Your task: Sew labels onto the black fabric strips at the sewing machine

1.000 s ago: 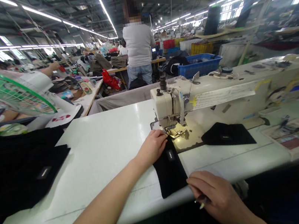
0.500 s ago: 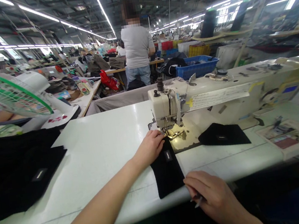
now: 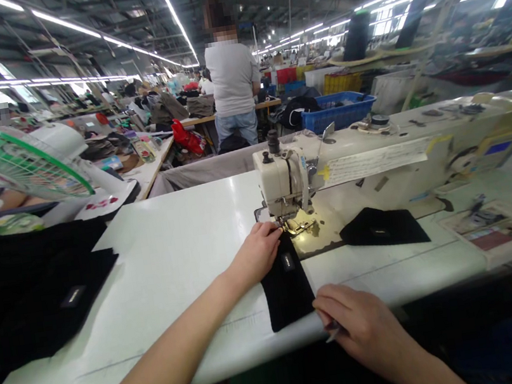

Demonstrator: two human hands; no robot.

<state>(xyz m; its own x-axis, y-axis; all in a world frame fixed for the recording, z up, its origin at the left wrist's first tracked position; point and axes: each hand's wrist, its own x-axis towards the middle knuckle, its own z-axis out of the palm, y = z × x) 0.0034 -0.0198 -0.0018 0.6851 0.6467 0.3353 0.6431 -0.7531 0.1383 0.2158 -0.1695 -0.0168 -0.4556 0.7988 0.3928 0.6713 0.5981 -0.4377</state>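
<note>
A black fabric piece [image 3: 286, 293] with a small label lies on the pale table, its far end by the needle area of the sewing machine [image 3: 283, 178]. My left hand [image 3: 261, 250] is closed on the fabric's far left edge, close to the presser foot. Near the fabric's lower right edge, my right hand [image 3: 359, 321] is closed, fingertips at that edge, with a small pointed metal tool [image 3: 333, 333] sticking out from under the fingers. Another black piece [image 3: 384, 227] with a label rests on the machine bed's right side.
Black fabric pieces [image 3: 36, 302] are piled on the table's left. Beyond them stands a green-rimmed fan [image 3: 14, 154]. A tray [image 3: 497, 230] of small items sits at right. Behind the machine are a blue basket [image 3: 338, 117] and a standing person [image 3: 233, 86].
The view has shifted slightly. Both hands keep nearly the same places on the fabric, and the fabric has hardly moved.
</note>
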